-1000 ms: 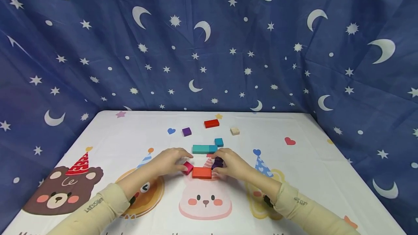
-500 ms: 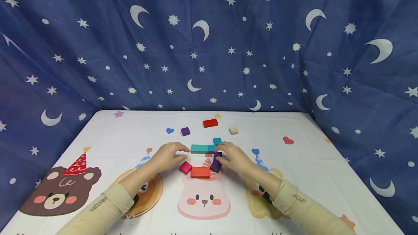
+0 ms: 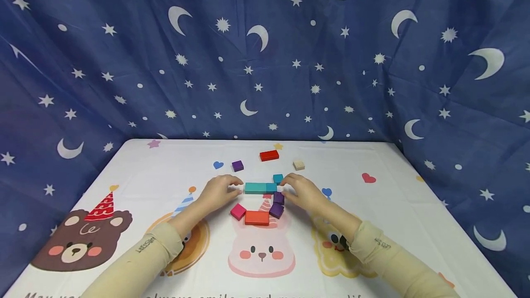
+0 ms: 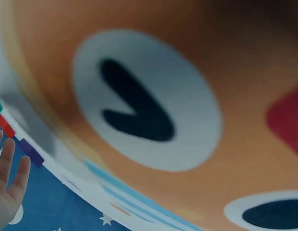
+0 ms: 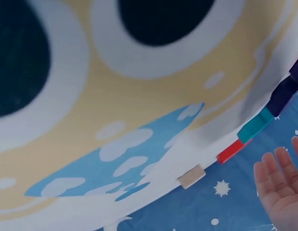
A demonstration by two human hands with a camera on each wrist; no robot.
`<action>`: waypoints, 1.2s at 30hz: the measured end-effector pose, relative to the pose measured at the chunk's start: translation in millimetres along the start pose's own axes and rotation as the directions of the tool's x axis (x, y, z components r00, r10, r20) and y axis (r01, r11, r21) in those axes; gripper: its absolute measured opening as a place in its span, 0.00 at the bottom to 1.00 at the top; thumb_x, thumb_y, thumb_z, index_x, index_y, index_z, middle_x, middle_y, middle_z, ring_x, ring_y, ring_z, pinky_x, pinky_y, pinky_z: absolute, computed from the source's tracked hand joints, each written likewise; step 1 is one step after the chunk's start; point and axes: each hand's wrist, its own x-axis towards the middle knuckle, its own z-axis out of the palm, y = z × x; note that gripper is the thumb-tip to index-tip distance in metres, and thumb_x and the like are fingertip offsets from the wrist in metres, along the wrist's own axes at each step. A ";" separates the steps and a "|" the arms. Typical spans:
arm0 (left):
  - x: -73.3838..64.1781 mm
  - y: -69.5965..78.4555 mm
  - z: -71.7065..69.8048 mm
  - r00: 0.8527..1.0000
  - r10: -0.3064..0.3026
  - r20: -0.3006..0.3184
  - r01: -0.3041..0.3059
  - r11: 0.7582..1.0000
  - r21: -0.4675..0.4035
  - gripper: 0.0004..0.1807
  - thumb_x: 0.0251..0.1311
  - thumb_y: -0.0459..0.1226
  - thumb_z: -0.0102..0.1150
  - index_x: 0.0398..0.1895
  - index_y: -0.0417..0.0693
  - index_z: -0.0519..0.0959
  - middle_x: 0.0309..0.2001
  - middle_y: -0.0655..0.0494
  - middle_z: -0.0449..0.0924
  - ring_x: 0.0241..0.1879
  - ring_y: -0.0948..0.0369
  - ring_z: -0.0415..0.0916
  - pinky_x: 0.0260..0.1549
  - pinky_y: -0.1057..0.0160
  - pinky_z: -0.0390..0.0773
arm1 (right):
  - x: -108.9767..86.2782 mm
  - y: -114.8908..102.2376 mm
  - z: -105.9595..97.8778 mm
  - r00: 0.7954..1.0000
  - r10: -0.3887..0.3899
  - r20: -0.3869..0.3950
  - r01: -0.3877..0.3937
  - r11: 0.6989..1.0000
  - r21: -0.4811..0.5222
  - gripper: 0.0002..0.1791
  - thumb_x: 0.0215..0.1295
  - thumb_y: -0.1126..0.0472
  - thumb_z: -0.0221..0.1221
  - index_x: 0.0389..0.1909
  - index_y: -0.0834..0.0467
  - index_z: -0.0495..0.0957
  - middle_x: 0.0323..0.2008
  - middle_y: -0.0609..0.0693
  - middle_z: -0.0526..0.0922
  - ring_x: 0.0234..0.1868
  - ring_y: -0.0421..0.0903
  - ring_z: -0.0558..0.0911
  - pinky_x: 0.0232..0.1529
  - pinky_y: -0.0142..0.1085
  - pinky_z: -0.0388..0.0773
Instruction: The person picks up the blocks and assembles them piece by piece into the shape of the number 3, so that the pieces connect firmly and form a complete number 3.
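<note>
My left hand (image 3: 218,191) is at the left end of a long teal block (image 3: 255,188), fingers and thumb apart with nothing between them. A blue block (image 3: 271,188) sits flush against the teal one's right end. Just right of that row is my right hand (image 3: 303,191), fingers loosely spread, close to a small blue block (image 3: 278,178) and a dark purple block (image 3: 279,197). Below, another dark purple block (image 3: 276,210) lies turned at an angle. An orange-red block (image 3: 256,218) and a tilted pink block (image 3: 238,211) form the near side of this rough ring.
Farther back lie a purple block (image 3: 238,166), a red block (image 3: 269,155) and a beige block (image 3: 298,164). They rest on a white tablecloth (image 3: 331,164) printed with cartoon animals. A dark blue curtain (image 3: 198,82) with moons and stars hangs behind the table.
Both hands have let go of the pink and purple blocks and moved away from me, to either side of the teal-and-blue row. The pink block now sits turned, slightly apart.
</note>
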 end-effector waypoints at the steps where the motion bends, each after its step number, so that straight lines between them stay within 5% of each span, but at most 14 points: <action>1: 0.8 -2.2 1.0 1.000 -0.002 0.000 0.002 1.000 0.004 0.13 0.53 0.38 0.66 0.43 0.47 0.83 0.43 0.52 0.84 0.46 0.54 0.80 0.48 0.52 0.78 | 0.7 0.5 -0.4 1.000 0.000 -0.002 0.000 1.000 0.001 0.11 0.59 0.63 0.62 0.42 0.61 0.79 0.44 0.54 0.82 0.49 0.52 0.81 0.53 0.45 0.77; 13: 10.7 -19.8 -0.9 0.992 0.093 0.085 -0.089 0.995 -0.044 0.20 0.52 0.37 0.66 0.49 0.42 0.79 0.44 0.47 0.83 0.47 0.51 0.79 0.51 0.51 0.77 | -1.6 10.3 -1.0 0.999 0.050 0.023 -0.049 0.998 -0.033 0.13 0.59 0.64 0.61 0.45 0.62 0.78 0.46 0.55 0.82 0.50 0.53 0.81 0.53 0.45 0.78; 25: 25.4 -16.8 7.7 0.990 0.066 0.126 -0.054 0.994 -0.096 0.26 0.48 0.38 0.71 0.52 0.41 0.78 0.48 0.47 0.82 0.51 0.51 0.77 0.54 0.53 0.75 | 4.4 38.3 -8.0 0.994 0.108 -0.017 -0.108 0.994 -0.002 0.15 0.58 0.65 0.61 0.46 0.66 0.77 0.50 0.62 0.80 0.54 0.59 0.78 0.56 0.49 0.74; 36: 26.9 -11.4 13.1 0.991 0.019 0.130 0.005 0.983 -0.182 0.23 0.47 0.37 0.71 0.48 0.40 0.81 0.49 0.46 0.82 0.54 0.49 0.76 0.57 0.52 0.73 | 15.4 55.5 -6.5 0.979 0.200 -0.033 -0.202 0.976 -0.082 0.19 0.58 0.65 0.61 0.51 0.67 0.74 0.48 0.65 0.79 0.49 0.61 0.80 0.53 0.50 0.76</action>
